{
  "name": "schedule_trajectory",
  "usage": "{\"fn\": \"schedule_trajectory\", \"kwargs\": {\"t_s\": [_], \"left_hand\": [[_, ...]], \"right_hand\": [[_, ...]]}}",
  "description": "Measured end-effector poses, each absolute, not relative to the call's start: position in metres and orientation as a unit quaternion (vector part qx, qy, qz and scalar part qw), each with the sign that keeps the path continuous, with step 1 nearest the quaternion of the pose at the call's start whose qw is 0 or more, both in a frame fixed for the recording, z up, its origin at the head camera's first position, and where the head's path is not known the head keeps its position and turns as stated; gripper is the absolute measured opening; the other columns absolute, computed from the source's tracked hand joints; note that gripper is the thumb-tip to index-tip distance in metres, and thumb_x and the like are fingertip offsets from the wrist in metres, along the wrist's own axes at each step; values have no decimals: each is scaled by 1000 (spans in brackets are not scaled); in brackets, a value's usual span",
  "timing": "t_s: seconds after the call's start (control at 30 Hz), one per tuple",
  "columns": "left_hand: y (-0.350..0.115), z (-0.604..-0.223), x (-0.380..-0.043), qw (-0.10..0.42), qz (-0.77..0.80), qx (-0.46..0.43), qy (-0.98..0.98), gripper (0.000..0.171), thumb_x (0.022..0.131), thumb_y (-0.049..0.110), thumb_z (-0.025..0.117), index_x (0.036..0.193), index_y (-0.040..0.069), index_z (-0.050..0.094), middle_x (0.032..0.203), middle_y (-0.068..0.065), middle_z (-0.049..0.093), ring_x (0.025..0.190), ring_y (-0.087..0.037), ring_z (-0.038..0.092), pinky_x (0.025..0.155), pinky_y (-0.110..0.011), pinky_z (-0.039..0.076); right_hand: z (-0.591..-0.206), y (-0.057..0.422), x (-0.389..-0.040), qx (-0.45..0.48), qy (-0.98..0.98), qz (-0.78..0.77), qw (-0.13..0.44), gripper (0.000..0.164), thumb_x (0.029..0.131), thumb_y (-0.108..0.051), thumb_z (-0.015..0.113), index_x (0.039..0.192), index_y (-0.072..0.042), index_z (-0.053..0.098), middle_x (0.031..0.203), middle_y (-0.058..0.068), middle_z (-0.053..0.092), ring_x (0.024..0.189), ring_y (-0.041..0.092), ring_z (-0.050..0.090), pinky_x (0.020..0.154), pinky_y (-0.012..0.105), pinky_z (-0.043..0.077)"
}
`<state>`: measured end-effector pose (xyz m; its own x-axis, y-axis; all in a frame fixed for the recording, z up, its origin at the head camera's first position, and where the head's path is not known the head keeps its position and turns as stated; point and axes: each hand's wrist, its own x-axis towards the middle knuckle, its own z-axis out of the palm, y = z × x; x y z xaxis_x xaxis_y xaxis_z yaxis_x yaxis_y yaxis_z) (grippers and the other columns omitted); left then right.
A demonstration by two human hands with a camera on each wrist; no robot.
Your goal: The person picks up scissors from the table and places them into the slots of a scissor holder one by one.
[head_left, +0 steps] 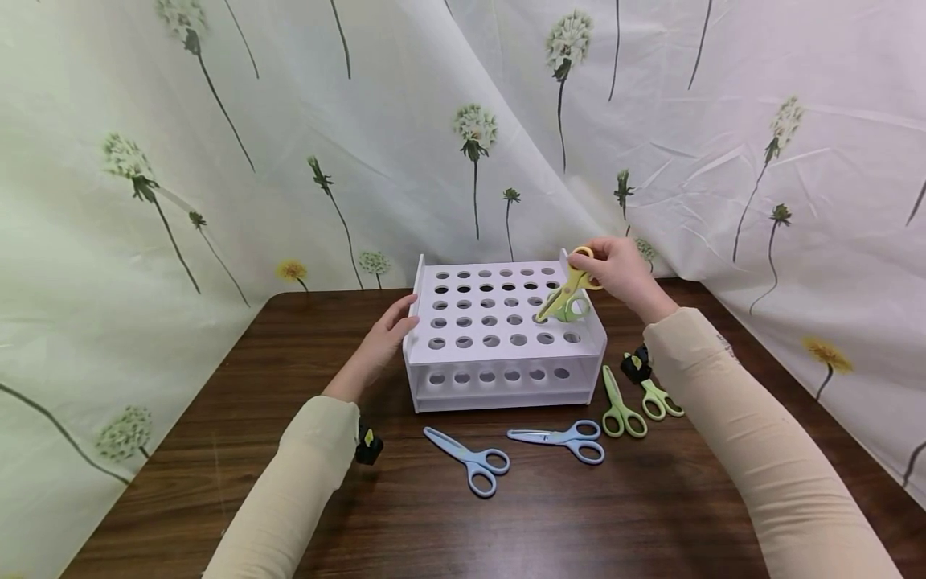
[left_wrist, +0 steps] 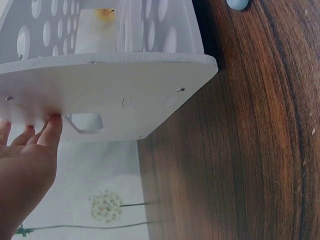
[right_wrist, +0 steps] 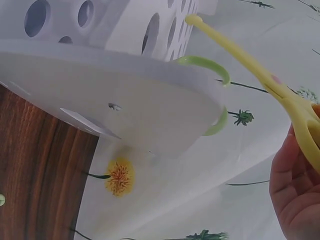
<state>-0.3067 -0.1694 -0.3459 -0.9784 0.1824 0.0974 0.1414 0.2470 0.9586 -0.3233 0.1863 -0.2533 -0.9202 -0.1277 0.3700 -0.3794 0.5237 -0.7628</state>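
Two sky-blue plastic scissors [head_left: 470, 459] and two lime-green plastic scissors [head_left: 614, 408] lay on the dark wood-grain worktop [head_left: 550, 523] around a white, hole-studded rack [head_left: 473, 355]; a black wrist-worn device [head_left: 636, 364] masked one green pair's blades. The right hand's [head_left: 624, 271] grip pinched yellow plastic scissors [head_left: 573, 288] over the rack, partly blocking my sight of light-green scissors [head_left: 561, 312] standing there, blades hidden. The left hand's [head_left: 383, 342] grip, loosely spread, touched the side panel [left_wrist: 150, 95].

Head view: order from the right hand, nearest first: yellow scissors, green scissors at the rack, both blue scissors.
1. Yellow scissors, held in the right hand.
2. Green scissors, at the right side of the rack.
3. Right blue scissors, in front of the rack.
4. Left blue scissors, also in front, farther left.
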Motion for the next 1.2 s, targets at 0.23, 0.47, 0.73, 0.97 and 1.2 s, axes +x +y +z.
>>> {"fn": "schedule_trajectory", "kwargs": {"t_s": [0.23, 0.47, 0.73, 0.97, 1.2], "left_hand": [[-170, -346, -307, 18, 605, 102, 789, 50, 97, 25, 44, 144, 15, 29, 149, -14, 18, 132, -31, 20, 104, -50, 19], [-169, -345, -307, 22, 608, 99, 788, 50, 97, 26, 44, 144, 17, 29, 149, -13, 19, 131, -31, 22, 104, -50, 20], [-169, -346, -307, 21, 609, 103, 786, 50, 97, 23, 44, 145, 15, 29, 149, -14, 18, 132, -31, 21, 104, -49, 21], [-168, -346, -309, 19, 620, 95, 779, 50, 97, 22, 45, 144, 14, 30, 148, -15, 20, 129, -30, 26, 103, -46, 23], [-167, -337, -303, 34, 628, 88, 773, 50, 97, 20, 45, 144, 12, 29, 149, -15, 17, 129, -32, 25, 104, -47, 22]], "right_hand": [[-255, 184, -325, 157, -873, 441, 134, 18, 87, -15, 64, 86, 3, 65, 68, 5, 57, 58, 13, 50, 52, 23, 46], [-257, 179, -328, 168, -887, 413, 122, 19, 88, -16, 64, 89, 3, 65, 69, 8, 55, 60, 15, 50, 52, 21, 45], [-258, 176, -330, 170, -896, 397, 105, 22, 88, -20, 64, 87, 2, 65, 67, 5, 51, 58, 14, 43, 51, 23, 37], [-260, 174, -331, 180, -892, 403, 97, 18, 87, -16, 64, 87, 2, 66, 68, 6, 52, 57, 14, 44, 51, 23, 39], [-261, 172, -331, 176, -892, 407, 85, 22, 87, -20, 65, 90, 1, 67, 74, 7, 56, 59, 14, 48, 51, 23, 42]]}}
